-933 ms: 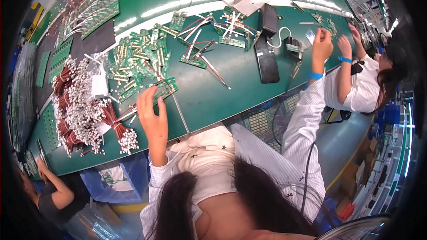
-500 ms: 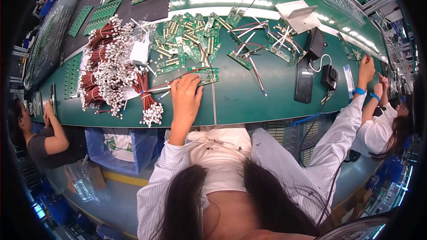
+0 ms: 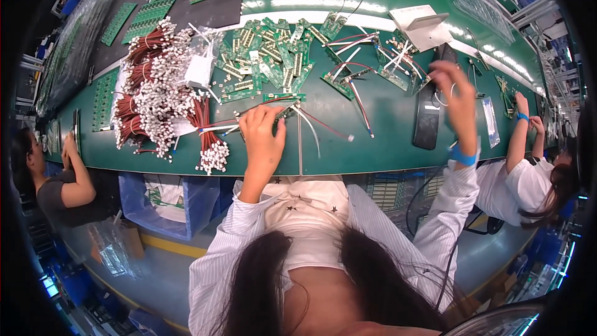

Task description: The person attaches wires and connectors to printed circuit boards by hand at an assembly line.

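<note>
Head view: left hand (image 3: 264, 140) pinches a flat green circuit board (image 3: 281, 112); right hand (image 3: 455, 96), blurred, grip unclear.

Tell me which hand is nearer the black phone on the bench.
Right. The right hand hovers just above and right of the black phone; the left hand is far off to its left, on a small circuit board.

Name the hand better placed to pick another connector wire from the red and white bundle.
Left. The left hand rests on a small green circuit board right beside the bundle of red wires with white connectors; the right hand is raised far across the green bench.
</note>
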### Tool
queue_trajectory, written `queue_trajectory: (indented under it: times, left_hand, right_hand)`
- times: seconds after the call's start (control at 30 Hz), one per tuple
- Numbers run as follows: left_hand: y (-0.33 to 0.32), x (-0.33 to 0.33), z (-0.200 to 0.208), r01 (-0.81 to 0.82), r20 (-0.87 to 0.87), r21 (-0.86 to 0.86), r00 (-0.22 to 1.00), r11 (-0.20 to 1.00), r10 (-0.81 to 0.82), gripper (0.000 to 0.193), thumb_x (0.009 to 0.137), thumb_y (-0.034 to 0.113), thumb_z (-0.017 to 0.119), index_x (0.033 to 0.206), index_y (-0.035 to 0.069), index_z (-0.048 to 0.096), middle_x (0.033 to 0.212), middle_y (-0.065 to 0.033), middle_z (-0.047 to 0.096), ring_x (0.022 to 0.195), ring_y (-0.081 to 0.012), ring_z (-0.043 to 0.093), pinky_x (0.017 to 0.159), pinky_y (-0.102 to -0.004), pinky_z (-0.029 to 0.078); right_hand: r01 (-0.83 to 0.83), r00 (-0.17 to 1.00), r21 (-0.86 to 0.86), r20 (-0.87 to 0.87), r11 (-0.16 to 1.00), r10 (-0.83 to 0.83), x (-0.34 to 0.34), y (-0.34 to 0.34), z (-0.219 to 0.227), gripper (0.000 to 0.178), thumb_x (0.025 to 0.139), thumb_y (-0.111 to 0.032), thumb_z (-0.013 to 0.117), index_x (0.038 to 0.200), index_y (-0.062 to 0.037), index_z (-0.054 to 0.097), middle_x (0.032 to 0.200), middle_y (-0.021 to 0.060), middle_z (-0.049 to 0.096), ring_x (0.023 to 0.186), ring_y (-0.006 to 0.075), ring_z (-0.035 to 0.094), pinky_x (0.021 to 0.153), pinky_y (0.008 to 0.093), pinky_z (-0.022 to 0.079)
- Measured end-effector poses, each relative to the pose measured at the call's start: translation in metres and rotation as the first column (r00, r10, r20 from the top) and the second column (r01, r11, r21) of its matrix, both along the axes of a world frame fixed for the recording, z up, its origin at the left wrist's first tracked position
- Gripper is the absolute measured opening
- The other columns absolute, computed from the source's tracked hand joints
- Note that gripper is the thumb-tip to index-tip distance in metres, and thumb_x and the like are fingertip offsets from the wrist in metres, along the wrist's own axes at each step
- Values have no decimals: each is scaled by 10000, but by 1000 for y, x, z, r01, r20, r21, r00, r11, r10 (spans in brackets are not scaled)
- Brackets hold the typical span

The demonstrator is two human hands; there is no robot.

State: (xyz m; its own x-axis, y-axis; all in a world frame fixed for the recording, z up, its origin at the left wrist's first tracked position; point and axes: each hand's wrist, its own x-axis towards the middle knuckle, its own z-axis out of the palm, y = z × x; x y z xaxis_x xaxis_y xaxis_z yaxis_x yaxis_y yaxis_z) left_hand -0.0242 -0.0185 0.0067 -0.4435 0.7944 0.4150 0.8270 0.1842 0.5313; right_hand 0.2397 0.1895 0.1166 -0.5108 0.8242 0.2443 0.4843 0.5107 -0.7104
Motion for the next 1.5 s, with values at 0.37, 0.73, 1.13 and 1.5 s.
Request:
queue_trajectory:
  times: [0.37, 0.73, 1.13, 1.5]
  left_hand:
    - [-2, 13, 28, 76, 581, 71, 808, 995, -103, 117, 769, 77, 562, 845, -1, 605, 735, -67, 561, 725, -173, 517, 674, -267, 373]
    - [-2, 33, 26, 171, 801, 153, 555, 973, -224, 150, 830, 98, 502, 877, 4, 609, 671, -29, 516, 639, -95, 470, 597, -215, 367]
    - [0, 54, 22, 165, 273, 121, 942, 979, -193, 109, 752, 79, 565, 826, -1, 571, 718, -78, 539, 678, -244, 476, 627, -328, 341]
    - [-4, 34, 33, 475, 524, 49, 737, 878, -428, 233, 833, 165, 464, 923, -30, 555, 889, -170, 556, 853, -315, 528, 769, -342, 409]
  right_hand:
    - [-375, 919, -48, -153, 926, 364, -97, -106, -70, 186, 737, -6, 558, 922, -18, 554, 846, 103, 579, 748, 260, 588, 651, 315, 458]
    - [-379, 887, 234, -185, 895, 424, -89, -119, -63, 215, 700, 32, 592, 911, 1, 559, 827, 112, 586, 698, 227, 588, 618, 278, 462]
    - [-104, 907, 136, -393, 985, 150, -98, -139, -63, 206, 740, 29, 587, 945, 7, 585, 802, 105, 607, 688, 181, 603, 582, 256, 483]
    - [-268, 736, -219, -675, 938, 53, -102, -118, -68, 176, 876, -77, 437, 852, 52, 555, 954, 127, 522, 798, 185, 552, 714, 284, 456]
